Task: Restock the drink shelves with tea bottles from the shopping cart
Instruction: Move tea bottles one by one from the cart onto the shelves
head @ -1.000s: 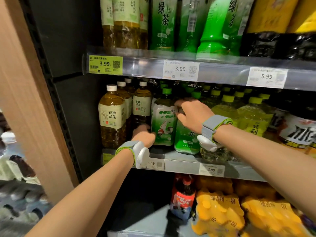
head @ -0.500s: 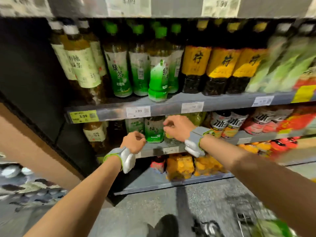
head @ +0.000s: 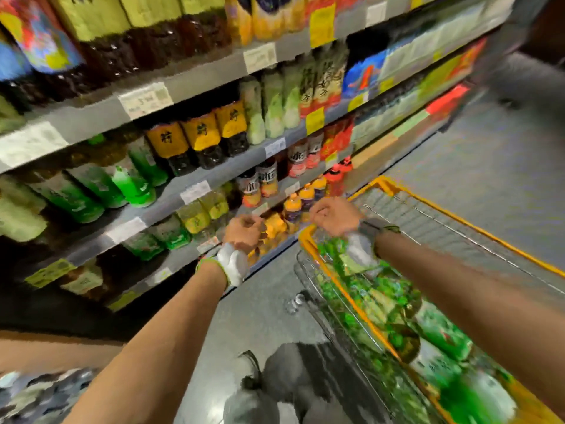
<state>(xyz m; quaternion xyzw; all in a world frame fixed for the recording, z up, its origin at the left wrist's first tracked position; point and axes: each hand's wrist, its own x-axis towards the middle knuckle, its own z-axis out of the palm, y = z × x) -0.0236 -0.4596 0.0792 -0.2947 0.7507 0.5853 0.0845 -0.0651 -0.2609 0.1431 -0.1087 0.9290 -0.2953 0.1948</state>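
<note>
The view is blurred by motion. My left hand [head: 244, 229] hangs in the air in front of the lower shelves, fingers loosely curled, holding nothing. My right hand [head: 331, 215] hovers over the near corner of the yellow-rimmed shopping cart [head: 428, 197], fingers also loosely curled and empty. Several green-labelled tea bottles [head: 382, 304] lie in the cart below my right forearm. The drink shelves [head: 195, 78] run along the left, with green tea bottles [head: 134, 185] standing on the middle level.
Yellow-and-black labelled bottles [head: 198, 139] and red bottles [head: 336, 139] fill the shelves further right. Grey floor [head: 489, 166] lies beyond the cart. My shoe [head: 253, 374] shows at the bottom, beside the cart's wire side.
Both hands have come away from the shelf bottles and moved right toward the cart. The view has swung right and down, bringing the cart into sight.
</note>
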